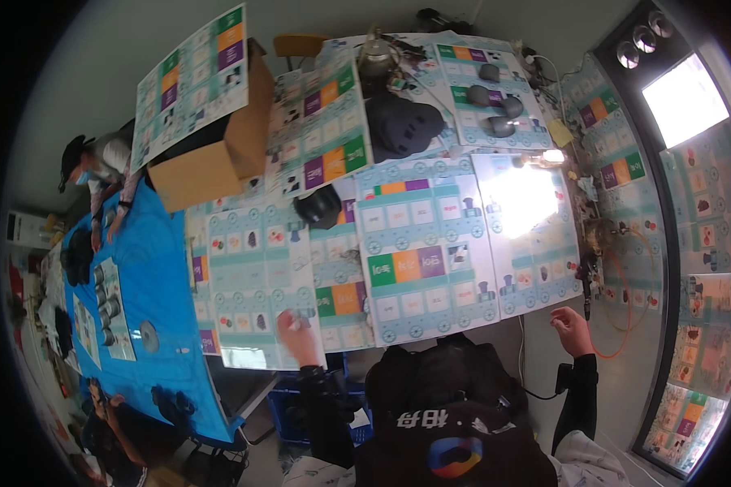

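Note:
My left hand (300, 338) is over the front edge of a printed sheet (256, 272) that lies on the table. Its fingers are curled together, and a small pale bit shows at the fingertips, too small to name. My right hand (573, 330) hangs in the air off the table's front right corner, fingers bent inward, with nothing visible in them. Between the two hands a large printed sheet (422, 280) reaches to the table edge. A dark cap (402, 127) rests farther back, and a smaller dark rounded piece (320, 208) lies left of centre.
A cardboard box (207, 170) with a sheet on top stands at the back left. Several grey rounded pieces (502, 126) sit at the back right. A lit lamp (544, 158) glares beside the wall. Left, another person (105, 170) works at a blue-covered table (158, 284). An orange cord (625, 325) hangs at right.

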The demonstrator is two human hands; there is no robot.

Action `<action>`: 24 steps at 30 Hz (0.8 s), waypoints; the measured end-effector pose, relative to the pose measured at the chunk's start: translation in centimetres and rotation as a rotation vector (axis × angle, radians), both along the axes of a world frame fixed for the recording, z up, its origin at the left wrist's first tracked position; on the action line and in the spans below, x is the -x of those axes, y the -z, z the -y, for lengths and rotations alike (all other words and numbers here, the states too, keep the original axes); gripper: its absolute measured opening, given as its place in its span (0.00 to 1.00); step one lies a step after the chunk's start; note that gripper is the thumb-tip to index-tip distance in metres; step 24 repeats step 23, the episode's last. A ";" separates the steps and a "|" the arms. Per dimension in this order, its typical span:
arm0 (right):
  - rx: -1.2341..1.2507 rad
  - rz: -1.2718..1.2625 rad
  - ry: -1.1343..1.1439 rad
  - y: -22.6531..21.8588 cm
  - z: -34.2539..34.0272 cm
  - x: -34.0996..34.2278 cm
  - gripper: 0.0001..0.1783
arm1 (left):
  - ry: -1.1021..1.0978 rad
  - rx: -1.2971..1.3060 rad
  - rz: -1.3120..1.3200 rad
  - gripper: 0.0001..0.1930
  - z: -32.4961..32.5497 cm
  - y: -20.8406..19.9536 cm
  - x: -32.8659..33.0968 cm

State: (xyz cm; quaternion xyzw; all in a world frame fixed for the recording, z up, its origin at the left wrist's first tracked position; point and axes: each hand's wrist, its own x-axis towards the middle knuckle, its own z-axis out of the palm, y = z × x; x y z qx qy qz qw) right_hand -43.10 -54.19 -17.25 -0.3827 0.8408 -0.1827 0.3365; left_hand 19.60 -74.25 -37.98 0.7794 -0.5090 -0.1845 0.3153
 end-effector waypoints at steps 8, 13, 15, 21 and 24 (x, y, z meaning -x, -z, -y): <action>0.071 -0.073 0.209 2.5 -5.8 18.1 0.11 | 0.402 0.182 0.080 0.41 27.2 -4.8 40.3; -0.087 -0.162 0.221 4.3 -9.8 23.6 0.10 | 0.074 -0.146 0.415 0.53 39.5 -4.3 49.2; -0.129 -0.159 0.234 4.7 -10.3 24.1 0.10 | 0.099 -0.304 0.426 0.53 41.5 -3.8 50.8; -0.208 -0.054 0.341 7.7 -11.4 27.7 0.10 | 0.180 -0.175 0.681 0.47 42.2 -1.3 55.8; -0.215 -0.078 0.312 7.9 -10.8 28.4 0.11 | 0.206 -0.240 0.672 0.41 42.4 -0.9 56.8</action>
